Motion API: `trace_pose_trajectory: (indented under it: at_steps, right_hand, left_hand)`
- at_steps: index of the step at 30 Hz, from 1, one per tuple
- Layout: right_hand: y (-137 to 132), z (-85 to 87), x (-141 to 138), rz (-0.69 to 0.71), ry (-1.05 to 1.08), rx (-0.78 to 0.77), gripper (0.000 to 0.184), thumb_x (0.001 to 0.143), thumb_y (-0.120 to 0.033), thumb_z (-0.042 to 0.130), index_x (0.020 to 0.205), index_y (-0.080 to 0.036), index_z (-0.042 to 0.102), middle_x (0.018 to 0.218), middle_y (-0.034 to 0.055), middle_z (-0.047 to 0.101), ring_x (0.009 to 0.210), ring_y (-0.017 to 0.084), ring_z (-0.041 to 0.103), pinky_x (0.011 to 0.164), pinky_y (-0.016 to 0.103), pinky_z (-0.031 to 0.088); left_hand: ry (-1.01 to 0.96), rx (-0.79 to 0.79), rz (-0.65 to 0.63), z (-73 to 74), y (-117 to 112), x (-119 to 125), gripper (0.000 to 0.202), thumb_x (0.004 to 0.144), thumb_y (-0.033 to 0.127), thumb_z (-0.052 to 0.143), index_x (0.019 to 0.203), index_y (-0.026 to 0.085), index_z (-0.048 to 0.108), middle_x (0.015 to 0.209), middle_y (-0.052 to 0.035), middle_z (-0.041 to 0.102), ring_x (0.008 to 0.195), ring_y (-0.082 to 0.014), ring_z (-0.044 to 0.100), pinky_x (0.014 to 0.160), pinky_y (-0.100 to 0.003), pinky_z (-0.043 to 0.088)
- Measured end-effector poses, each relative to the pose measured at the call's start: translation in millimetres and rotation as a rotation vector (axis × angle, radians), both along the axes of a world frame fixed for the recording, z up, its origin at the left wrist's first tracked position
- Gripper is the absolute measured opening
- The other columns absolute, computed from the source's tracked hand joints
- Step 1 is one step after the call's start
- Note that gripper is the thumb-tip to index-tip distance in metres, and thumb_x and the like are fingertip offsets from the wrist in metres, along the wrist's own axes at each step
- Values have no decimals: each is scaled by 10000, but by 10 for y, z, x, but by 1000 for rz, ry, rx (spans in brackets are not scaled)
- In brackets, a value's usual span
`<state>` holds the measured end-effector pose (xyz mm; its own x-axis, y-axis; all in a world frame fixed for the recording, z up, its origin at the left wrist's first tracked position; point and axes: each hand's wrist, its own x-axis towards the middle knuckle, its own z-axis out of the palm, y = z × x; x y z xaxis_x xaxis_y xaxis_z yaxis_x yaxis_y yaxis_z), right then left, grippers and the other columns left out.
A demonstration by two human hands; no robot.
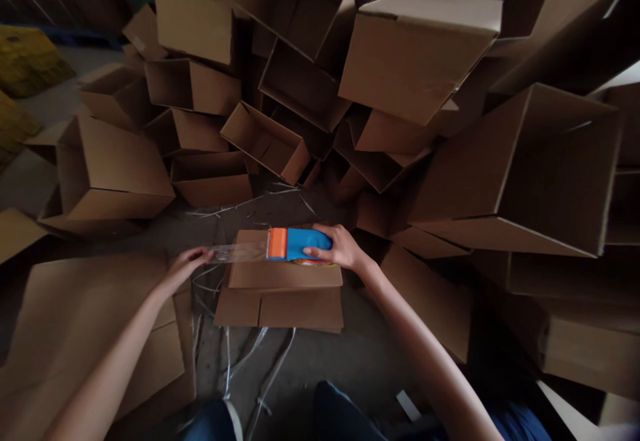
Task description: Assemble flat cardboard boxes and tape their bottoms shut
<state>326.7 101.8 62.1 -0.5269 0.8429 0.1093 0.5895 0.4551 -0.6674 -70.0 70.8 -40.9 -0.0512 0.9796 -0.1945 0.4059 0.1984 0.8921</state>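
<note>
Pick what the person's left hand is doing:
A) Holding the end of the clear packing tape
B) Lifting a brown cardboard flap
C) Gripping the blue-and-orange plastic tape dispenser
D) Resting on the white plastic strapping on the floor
A. The left hand reaches the end of the clear packing tape drawn from the blue-and-orange plastic tape dispenser, which the right hand grips.

A blue and orange tape dispenser looks like smooth, slightly glossy plastic; the clear packing tape is shiny film; the flat brown carton is matt corrugated cardboard; the dim grey floor seems rough concrete
</note>
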Motion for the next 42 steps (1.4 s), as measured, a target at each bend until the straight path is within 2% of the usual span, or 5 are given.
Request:
trace_pose_trajectory:
  at_steps: [11,17,23,30,42]
  right_hand:
    - [-1,-5,9,2,16,-2,465,800,-633,613,688,-200,484,640,-33,502,579,107,451,569,232,282]
    - [22,-40,13,8,50,10,469,787,-620,636,671,-200,463,613,-39,475,548,100,425,552,233,273]
    - [21,-56,17,8,63,13,462,790,-618,634,679,-197,480,611,-40,474,544,98,423,549,231,277]
    - [16,-52,18,3,79,18,456,795,-607,633,677,-194,479,607,-40,467,544,97,427,549,229,280]
    - [9,-53,14,-1,78,10,443,799,-597,631,684,-192,490,593,-49,438,541,93,422,542,225,272]
  left_hand:
    - [-2,-16,7,-68,9,75,555,550,746,685,596,198,612,600,10,544,648,-172,480,585,-244,335]
    - [-136,-93,-41,-269,34,146,580,543,751,691,590,181,590,584,30,519,609,-140,464,566,-224,322]
    - [-167,-97,-100,-416,87,248,605,523,771,687,629,177,646,640,-5,597,690,-181,528,639,-254,386]
    - [-189,-83,-137,-471,77,349,540,586,727,662,636,190,648,653,-19,621,727,-212,558,688,-292,424]
    - [-194,-146,-117,-426,97,413,483,513,654,715,694,207,737,810,-71,759,970,-335,631,881,-411,478]
